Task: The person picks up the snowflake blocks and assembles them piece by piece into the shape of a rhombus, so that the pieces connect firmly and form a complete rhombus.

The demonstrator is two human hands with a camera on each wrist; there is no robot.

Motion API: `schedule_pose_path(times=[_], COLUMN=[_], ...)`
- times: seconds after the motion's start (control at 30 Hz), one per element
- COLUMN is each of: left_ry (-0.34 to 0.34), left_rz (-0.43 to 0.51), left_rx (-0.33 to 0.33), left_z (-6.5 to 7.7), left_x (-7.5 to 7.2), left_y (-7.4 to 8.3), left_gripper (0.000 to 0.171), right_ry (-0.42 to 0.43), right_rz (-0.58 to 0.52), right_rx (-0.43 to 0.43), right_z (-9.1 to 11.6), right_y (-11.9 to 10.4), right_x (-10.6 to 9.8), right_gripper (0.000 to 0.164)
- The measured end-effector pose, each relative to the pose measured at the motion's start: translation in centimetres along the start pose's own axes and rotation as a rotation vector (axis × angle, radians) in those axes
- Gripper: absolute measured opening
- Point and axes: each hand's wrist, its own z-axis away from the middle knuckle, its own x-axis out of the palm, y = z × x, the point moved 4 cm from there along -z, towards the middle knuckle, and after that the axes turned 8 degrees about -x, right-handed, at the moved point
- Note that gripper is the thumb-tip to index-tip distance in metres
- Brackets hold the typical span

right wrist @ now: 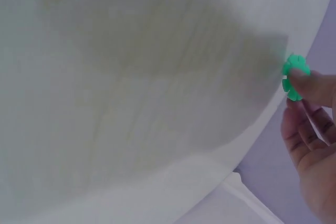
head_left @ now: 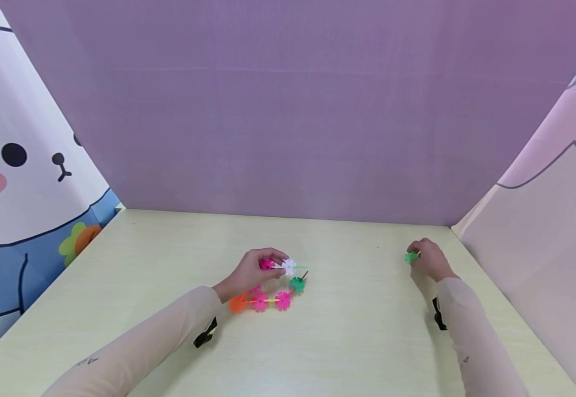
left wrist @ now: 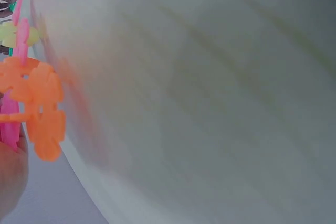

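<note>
A chain of linked plastic snowflake discs curves beside and in front of my left hand (head_left: 254, 271), which grips it at a magenta disc (head_left: 267, 264). Beyond the fingertips, the chain runs through a white disc (head_left: 289, 267) and a thin green one seen edge-on to a darker green disc (head_left: 297, 284). Its nearer side has pink discs (head_left: 283, 300) and orange discs (head_left: 237, 303); the orange ones (left wrist: 46, 108) loom large in the left wrist view. Far to the right, my right hand (head_left: 429, 260) pinches a single green snowflake disc (right wrist: 296, 77) between thumb and fingers.
Both hands are over a pale wooden table (head_left: 352, 331). A purple panel (head_left: 288, 121) rises at its back edge. Printed cloth walls stand on the left (head_left: 30, 220) and the right (head_left: 540, 237). Black straps (head_left: 205, 332) hang at the wrists.
</note>
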Motion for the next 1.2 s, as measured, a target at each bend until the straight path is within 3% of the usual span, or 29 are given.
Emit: schedule_pose_path(times=[0.73, 1.2], left_ry=[0.009, -0.004], left_rz=[-0.018, -0.002], left_rx=[0.012, 0.002], left_z=[0.2, 0.4], left_x=[-0.2, -0.1], left_y=[-0.1, 0.3], left_gripper=[0.027, 0.029], right_ry=[0.012, -0.027], right_rz=[-0.126, -0.255], right_rx=[-0.047, -0.161], right_z=[-0.3, -0.4], right_y=[-1.9, -7.0], right_x=[-1.1, -0.1], right_gripper=[0.020, 0.016])
